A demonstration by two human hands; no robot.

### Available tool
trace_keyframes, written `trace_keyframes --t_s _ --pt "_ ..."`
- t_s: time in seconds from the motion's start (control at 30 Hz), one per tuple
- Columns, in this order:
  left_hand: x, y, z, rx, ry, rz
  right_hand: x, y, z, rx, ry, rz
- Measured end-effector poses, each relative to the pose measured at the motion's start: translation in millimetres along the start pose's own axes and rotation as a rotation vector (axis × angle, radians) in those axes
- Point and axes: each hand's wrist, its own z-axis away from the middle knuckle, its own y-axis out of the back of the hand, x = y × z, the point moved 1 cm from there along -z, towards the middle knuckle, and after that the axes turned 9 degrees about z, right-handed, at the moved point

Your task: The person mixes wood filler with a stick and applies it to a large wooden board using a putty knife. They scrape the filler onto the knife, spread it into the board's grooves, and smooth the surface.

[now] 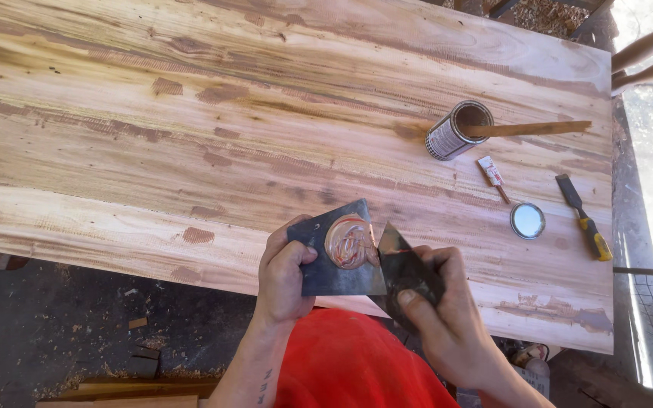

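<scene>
Lower centre of frame: left hand (pixel 285 273) clamps dark metal plate (pixel 335 264) by left edge, thumb on top, blob of brown wood filler (pixel 351 242) on plate face. Right hand (pixel 436 306) closed around dark scraper blade (pixel 402 261), tip touching filler edge. To mix well: keep plate level, fold paste toward centre with flat blade, avoid spill over rim. Wooden table (pixel 153 151) beneath; open tin (pixel 455 130) with stir stick (pixel 534 128), lid (pixel 527 220), chisel (pixel 583 217) at right.

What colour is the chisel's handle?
Yellow, on the chisel lying at the table's right; head view.
</scene>
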Motion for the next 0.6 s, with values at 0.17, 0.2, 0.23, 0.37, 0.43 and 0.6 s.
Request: trace_keyframes --t_s 0.17,0.2,0.23,0.37,0.43,0.6 --pt "0.1 -7.2 -2.5 0.08 0.045 -0.028 -19.4 -3.2 -0.6 -0.17 0.102 0.146" --pt "-0.5 -8.9 -2.4 0.096 0.042 -0.026 -21.5 -4.4 -0.9 -0.187 0.105 0.144" --pt "-1.1 -9.9 -2.4 0.113 0.037 -0.024 -23.2 -5.8 -1.5 -0.205 0.109 0.142" --pt "-3.0 -9.4 -1.6 0.21 0.031 -0.029 -25.0 -9.4 -2.0 -0.296 -0.012 0.197" --pt "-3.0 -6.3 -1.6 0.247 0.028 -0.027 -25.0 -10.6 -3.2 -0.307 0.052 0.233" --pt "-0.6 1.3 -1.4 0.192 0.021 0.031 -18.5 -16.7 -7.2 -0.316 0.052 0.267"
